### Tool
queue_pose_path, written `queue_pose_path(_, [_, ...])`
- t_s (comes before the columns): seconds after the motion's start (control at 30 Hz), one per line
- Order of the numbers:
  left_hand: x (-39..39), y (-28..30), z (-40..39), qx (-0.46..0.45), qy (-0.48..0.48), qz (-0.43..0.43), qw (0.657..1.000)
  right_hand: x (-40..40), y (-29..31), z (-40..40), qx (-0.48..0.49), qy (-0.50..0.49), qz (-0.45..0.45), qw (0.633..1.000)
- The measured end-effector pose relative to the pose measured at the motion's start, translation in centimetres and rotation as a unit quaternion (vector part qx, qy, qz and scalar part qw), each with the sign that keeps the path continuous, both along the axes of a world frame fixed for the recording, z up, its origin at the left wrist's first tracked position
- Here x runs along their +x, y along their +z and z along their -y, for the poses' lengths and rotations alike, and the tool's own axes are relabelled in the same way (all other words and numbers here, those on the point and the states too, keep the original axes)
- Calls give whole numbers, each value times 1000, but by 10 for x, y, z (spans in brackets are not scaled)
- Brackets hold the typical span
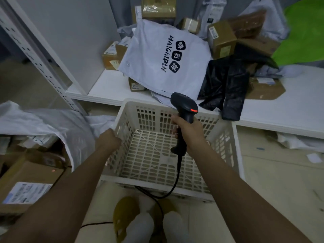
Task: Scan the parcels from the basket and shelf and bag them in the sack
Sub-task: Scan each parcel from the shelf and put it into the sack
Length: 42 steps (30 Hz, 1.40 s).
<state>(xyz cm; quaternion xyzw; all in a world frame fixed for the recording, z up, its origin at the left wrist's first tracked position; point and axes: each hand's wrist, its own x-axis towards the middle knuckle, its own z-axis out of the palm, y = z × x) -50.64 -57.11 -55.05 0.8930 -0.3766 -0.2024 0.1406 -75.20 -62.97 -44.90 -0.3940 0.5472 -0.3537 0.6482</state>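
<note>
Gripping the scanner (184, 109) upright over the bare basket (122, 120), the right hand (189, 132) is aiming shelfward; the left hand (108, 139) is clutching the rim, seemingly steadying it.

The white poly bag (163, 55) lying on the far shelf (108, 88) carries black lettering that seems to read "HAIGAIPIN", beside three dark rounded squares holding white characters too stylised to read. Printed labels on the brown boxes (221, 38) nearby and on the box (28, 192) at near left are too blurred.
</note>
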Motion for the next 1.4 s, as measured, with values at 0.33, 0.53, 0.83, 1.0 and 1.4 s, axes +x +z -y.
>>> queue_pose_path(0.33, [-134,24,26,35,-80,-344,935,-43,6,-7,1,-65,12,998])
queue_pose_path(0.53, [-213,58,48,49,-200,-435,877,-80,11,-13,-22,-109,-18,994])
queue_pose_path(0.83, [-179,138,30,-148,-157,-314,925,-66,55,-37,-57,-118,14,991])
queue_pose_path(1.0, [-157,177,-8,-239,-90,-273,927,-51,83,-55,-78,-112,46,990])
queue_pose_path(1.4, [-117,207,2,-283,-40,-241,927,14,104,-2,-143,22,40,989])
